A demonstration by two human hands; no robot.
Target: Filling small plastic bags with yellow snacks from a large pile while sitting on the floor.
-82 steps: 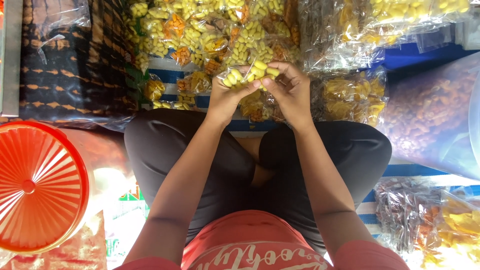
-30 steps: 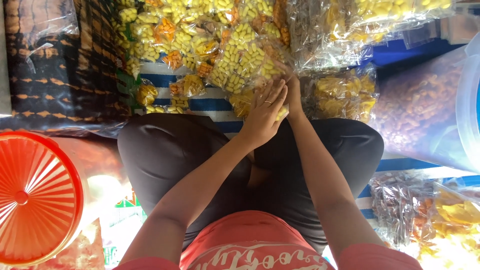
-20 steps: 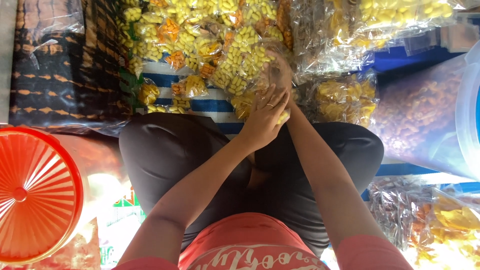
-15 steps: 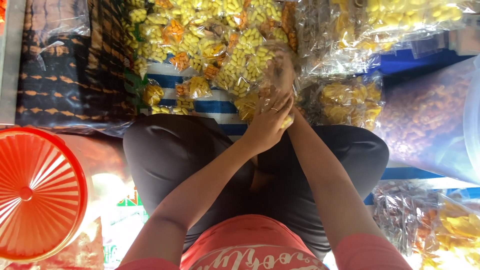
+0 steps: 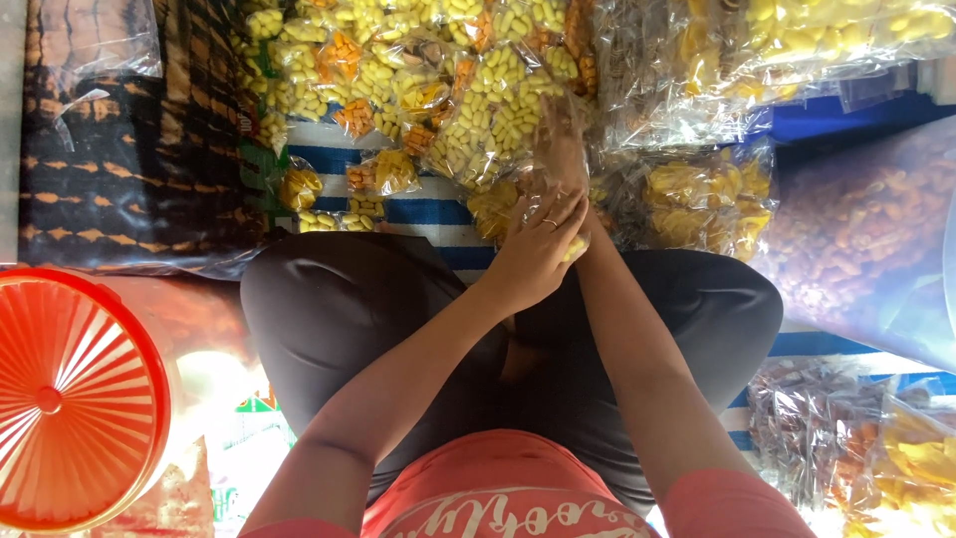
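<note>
Head view: person sits cross-legged in black trousers point(image 5: 339, 309) and a red shirt point(image 5: 498, 488), arms reaching forward over the knees.

Left hand point(image 5: 533, 254) crosses over the right forearm, ring on one finger, fingers curled around a small clear plastic packet of pale yellow snack pieces point(image 5: 574, 249); only a corner of the packet peeks out at the hand's right edge.

Right hand point(image 5: 560, 149) sits further out, pushed into a clear plastic bag among the pile; it shows blurred through the film, so can't tell whether it grips anything.

The hands are close, left just behind right, touching at the wrist area.

Around them: heap of clear packets of yellow and orange snacks point(image 5: 438, 70) on a blue-and-white striped mat point(image 5: 418, 211), just ahead of the knees. Large clear bag of orange snack pieces point(image 5: 856, 229) at right. Ribbed orange plastic lid point(image 5: 70, 399) at lower left. Dark patterned cloth under plastic point(image 5: 129, 149) at upper left.
</note>
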